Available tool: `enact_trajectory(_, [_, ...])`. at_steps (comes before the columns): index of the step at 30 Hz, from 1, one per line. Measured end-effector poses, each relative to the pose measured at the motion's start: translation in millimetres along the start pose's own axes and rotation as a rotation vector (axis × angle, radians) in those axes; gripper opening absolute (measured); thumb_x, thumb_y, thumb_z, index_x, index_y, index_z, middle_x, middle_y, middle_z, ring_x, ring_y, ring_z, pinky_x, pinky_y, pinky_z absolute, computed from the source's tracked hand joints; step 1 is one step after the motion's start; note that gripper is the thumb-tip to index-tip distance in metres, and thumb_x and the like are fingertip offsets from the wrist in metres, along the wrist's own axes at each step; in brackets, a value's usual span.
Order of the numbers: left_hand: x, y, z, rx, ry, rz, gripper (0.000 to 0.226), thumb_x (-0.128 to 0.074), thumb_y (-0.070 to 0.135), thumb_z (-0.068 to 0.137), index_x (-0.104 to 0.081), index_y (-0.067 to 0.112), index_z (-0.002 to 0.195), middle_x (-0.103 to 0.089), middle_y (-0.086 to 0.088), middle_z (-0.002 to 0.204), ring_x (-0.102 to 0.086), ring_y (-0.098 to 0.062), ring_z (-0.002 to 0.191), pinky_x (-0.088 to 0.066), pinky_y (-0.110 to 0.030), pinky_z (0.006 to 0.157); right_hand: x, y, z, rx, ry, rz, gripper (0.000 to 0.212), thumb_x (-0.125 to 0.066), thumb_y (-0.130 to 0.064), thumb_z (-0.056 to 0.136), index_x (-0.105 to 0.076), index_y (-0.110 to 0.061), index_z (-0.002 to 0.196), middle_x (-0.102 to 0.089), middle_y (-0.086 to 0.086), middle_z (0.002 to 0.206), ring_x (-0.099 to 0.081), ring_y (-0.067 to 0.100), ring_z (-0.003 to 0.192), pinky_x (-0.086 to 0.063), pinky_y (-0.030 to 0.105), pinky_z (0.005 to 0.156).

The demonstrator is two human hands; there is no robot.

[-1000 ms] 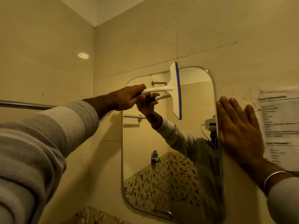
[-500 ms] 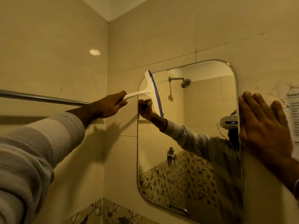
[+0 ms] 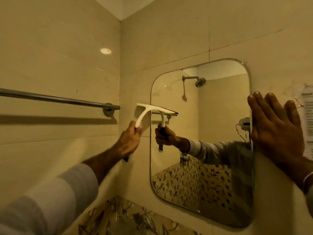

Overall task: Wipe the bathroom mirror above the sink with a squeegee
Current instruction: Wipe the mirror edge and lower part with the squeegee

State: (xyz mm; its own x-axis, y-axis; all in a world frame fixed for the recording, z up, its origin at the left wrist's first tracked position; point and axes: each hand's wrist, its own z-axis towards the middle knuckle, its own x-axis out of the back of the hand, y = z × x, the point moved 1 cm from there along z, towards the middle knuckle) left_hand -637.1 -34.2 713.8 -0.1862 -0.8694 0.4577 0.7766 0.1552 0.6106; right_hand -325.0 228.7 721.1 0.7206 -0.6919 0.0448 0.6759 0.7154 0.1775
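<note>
A metal towel bar (image 3: 55, 99) runs along the left wall toward the corner. Just right of it, the left hand (image 3: 129, 141) has its grip wrapped round the handle of the white squeegee (image 3: 153, 110), whose blade lies level across the left edge of the mirror (image 3: 220, 119), part on the tile, part on the glass. At the mirror's right edge the right hand (image 3: 277, 131) lies flat, fingers straight, holding nothing. A printed paper (image 3: 307, 116) hangs on the wall beyond it.

White squeegee (image 3: 153, 109) level, blade against mirror (image 3: 211, 133)
</note>
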Motion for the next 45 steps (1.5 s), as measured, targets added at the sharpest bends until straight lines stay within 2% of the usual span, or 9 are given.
enact_trajectory(10, [-91, 69, -77, 0.437, 0.112, -0.421, 0.025, -0.029, 0.044, 0.102, -0.029, 0.021, 0.11, -0.057, -0.01, 0.09, -0.065, -0.024, 0.059, -0.061, -0.038, 0.053, 3, 0, 0, -0.004, -0.036, 0.009, 0.068, -0.04, -0.024, 0.096, -0.021, -0.017, 0.161, -0.021, 0.006, 0.167, -0.012, 0.028, 0.156, -0.002, 0.052, 0.125])
enact_trajectory(21, [-151, 164, -104, 0.494, 0.061, -0.757, 0.023, -0.036, 0.039, 0.102, -0.028, 0.019, 0.111, -0.058, -0.005, 0.085, -0.068, -0.018, 0.064, -0.062, -0.038, 0.058, -1, 1, 3, 0.003, -0.036, -0.048, 0.067, -0.045, -0.02, 0.1, -0.019, -0.017, 0.162, -0.017, 0.005, 0.169, -0.009, 0.026, 0.157, -0.006, 0.054, 0.125])
enact_trajectory(23, [-166, 174, -116, 0.451, 0.025, -0.741, 0.027, -0.037, 0.038, 0.101, -0.03, 0.019, 0.119, -0.061, -0.006, 0.094, -0.07, -0.018, 0.074, -0.063, -0.04, 0.063, 0, 3, 2, 0.003, -0.032, -0.044, 0.066, -0.046, -0.019, 0.099, -0.022, -0.017, 0.161, -0.019, 0.005, 0.168, -0.011, 0.027, 0.156, -0.007, 0.055, 0.125])
enact_trajectory(26, [-185, 179, -140, 0.262, 0.045, -0.52, 0.037, -0.037, 0.029, 0.102, -0.031, 0.005, 0.129, -0.053, -0.006, 0.102, -0.057, -0.01, 0.071, -0.056, -0.02, 0.058, 1, 2, 2, 0.012, -0.028, -0.026, 0.064, -0.044, -0.02, 0.1, -0.023, -0.017, 0.161, -0.018, 0.005, 0.168, -0.01, 0.027, 0.156, -0.006, 0.055, 0.125])
enact_trajectory(30, [-199, 172, -156, 0.109, -0.049, -0.207, 0.054, -0.028, 0.049, 0.1, -0.031, 0.005, 0.132, -0.053, -0.02, 0.117, -0.061, -0.029, 0.097, -0.057, -0.038, 0.079, 0, 3, 2, 0.011, -0.03, 0.012, 0.064, -0.046, -0.02, 0.1, -0.024, -0.015, 0.16, -0.02, 0.006, 0.168, -0.011, 0.028, 0.156, -0.005, 0.054, 0.125])
enact_trajectory(33, [-204, 154, -159, 0.025, -0.141, 0.157, 0.04, -0.039, 0.035, 0.102, -0.028, 0.009, 0.131, -0.055, -0.017, 0.124, -0.062, -0.028, 0.103, -0.056, -0.048, 0.087, 2, 4, 2, 0.02, -0.041, 0.062, 0.063, -0.043, -0.022, 0.099, -0.026, -0.014, 0.16, -0.022, 0.007, 0.167, -0.012, 0.029, 0.156, -0.002, 0.052, 0.125])
enact_trajectory(35, [-206, 145, -164, -0.067, -0.181, 0.211, 0.041, -0.041, 0.036, 0.101, -0.028, 0.011, 0.131, -0.061, -0.014, 0.119, -0.066, -0.026, 0.093, -0.059, -0.045, 0.078, 4, 6, 2, 0.032, -0.065, 0.087, 0.067, -0.043, -0.024, 0.095, -0.028, -0.013, 0.159, -0.023, 0.009, 0.167, -0.014, 0.03, 0.155, 0.0, 0.051, 0.124])
enact_trajectory(38, [-204, 126, -162, 0.118, -0.149, -0.048, 0.044, -0.043, 0.042, 0.099, -0.019, 0.019, 0.129, -0.065, -0.004, 0.098, -0.069, -0.015, 0.068, -0.061, -0.033, 0.056, 6, 7, 1, 0.064, -0.093, 0.11, 0.069, -0.042, -0.034, 0.093, -0.031, -0.01, 0.157, -0.025, 0.011, 0.165, -0.017, 0.032, 0.154, 0.001, 0.053, 0.123])
enact_trajectory(45, [-176, 69, -168, -0.057, -0.228, 0.155, 0.042, -0.034, 0.044, 0.1, -0.021, 0.019, 0.131, -0.062, -0.008, 0.099, -0.065, -0.019, 0.074, -0.06, -0.038, 0.064, 10, 5, 1, 0.04, -0.097, 0.16, 0.064, -0.036, -0.018, 0.092, -0.036, -0.012, 0.155, -0.032, 0.011, 0.163, -0.019, 0.031, 0.154, 0.003, 0.053, 0.123])
